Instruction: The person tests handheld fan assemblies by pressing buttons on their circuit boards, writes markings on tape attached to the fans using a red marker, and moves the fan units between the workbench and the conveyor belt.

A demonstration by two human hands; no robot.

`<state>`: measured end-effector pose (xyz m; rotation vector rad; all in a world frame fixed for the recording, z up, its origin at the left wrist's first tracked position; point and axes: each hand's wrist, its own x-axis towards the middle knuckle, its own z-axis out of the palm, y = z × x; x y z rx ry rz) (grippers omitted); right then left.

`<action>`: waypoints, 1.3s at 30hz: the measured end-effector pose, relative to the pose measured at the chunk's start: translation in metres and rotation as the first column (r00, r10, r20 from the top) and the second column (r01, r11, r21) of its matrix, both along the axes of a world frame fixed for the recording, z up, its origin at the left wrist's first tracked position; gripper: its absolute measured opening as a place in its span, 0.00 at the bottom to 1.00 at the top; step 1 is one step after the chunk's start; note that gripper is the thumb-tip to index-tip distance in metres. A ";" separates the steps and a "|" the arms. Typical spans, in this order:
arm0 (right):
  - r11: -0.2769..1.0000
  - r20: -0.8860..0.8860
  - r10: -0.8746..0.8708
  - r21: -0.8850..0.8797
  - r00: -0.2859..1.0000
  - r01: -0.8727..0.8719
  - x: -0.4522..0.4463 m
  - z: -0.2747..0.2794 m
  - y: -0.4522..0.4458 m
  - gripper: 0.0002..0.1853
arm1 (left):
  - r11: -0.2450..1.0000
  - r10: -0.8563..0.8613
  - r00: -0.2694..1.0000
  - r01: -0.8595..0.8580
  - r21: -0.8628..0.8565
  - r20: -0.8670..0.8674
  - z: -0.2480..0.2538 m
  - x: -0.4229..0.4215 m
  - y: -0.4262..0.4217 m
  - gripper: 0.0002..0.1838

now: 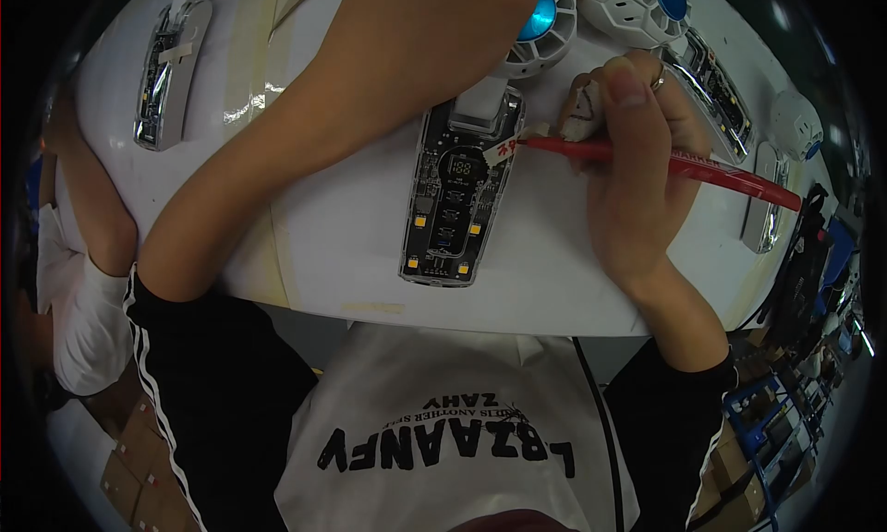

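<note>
A red marker pen lies in the closed fingers of my right hand, one of which wears a white wrap. The pen's tip touches a small piece of tape with red marks. That tape is stuck to the upper right edge of a clear-cased device, whose black circuit board and small yellow LEDs show through. My left hand reaches over the device's top end, beside a round white head with a blue centre; its fingers are hidden or cut off by the frame edge.
Similar devices lie at the upper left and upper right of the white table. Another device and a small white round part are at the right edge. A person in a white top sits at left.
</note>
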<state>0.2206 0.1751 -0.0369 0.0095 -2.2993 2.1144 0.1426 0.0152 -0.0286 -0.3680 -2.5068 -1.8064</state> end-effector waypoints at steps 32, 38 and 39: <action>0.946 -0.214 0.293 -0.075 0.932 -0.315 -0.003 -0.011 0.037 0.17 | 0.990 0.041 0.996 -0.030 -0.141 0.079 0.014 0.013 -0.007 0.14; 0.668 -0.512 0.329 0.720 0.793 0.188 0.009 -0.007 0.043 0.10 | 0.998 0.024 1.000 -0.024 -0.054 -0.007 -0.004 0.000 -0.006 0.14; 0.664 -0.525 0.324 0.718 0.787 0.206 0.008 -0.006 0.042 0.10 | 0.999 0.018 1.000 -0.019 -0.050 -0.026 -0.005 -0.001 -0.007 0.14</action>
